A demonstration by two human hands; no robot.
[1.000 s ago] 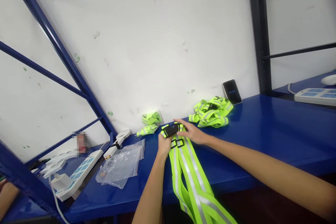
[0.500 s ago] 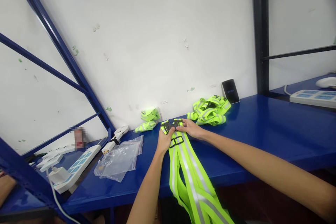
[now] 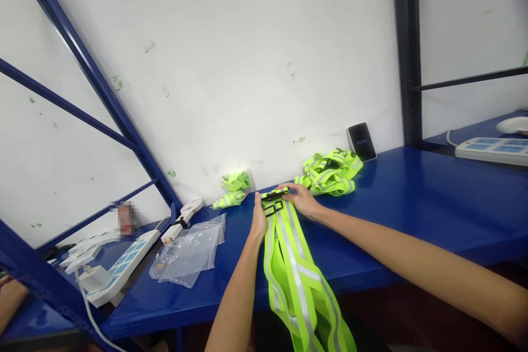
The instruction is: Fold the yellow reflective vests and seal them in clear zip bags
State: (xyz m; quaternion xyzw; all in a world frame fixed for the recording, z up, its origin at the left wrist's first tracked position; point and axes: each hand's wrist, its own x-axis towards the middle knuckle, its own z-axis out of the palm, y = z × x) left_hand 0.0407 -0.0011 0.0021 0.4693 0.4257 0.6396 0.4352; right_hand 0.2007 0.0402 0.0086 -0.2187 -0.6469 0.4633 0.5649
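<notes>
The yellow-green reflective strap harness [image 3: 293, 256] runs from the frame's centre to its bottom edge, its top gripped by the fingers of the left hand [image 3: 259, 219] and right hand [image 3: 304, 201] at either end of a black buckle [image 3: 274, 196]. A tangled strap bundle [image 3: 332, 176] lies right of centre, clear plastic bags [image 3: 190, 253] lower left.

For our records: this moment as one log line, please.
left hand: holds lime striped fabric straps; right hand: same; black plastic buckle: between hands

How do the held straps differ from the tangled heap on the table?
The held straps hang past the front edge of the table; the tangled heap lies bunched on top. Left hand and right hand grip the held straps; neither grips the tangled heap. Both are yellow-green with silvery stripes.
</notes>
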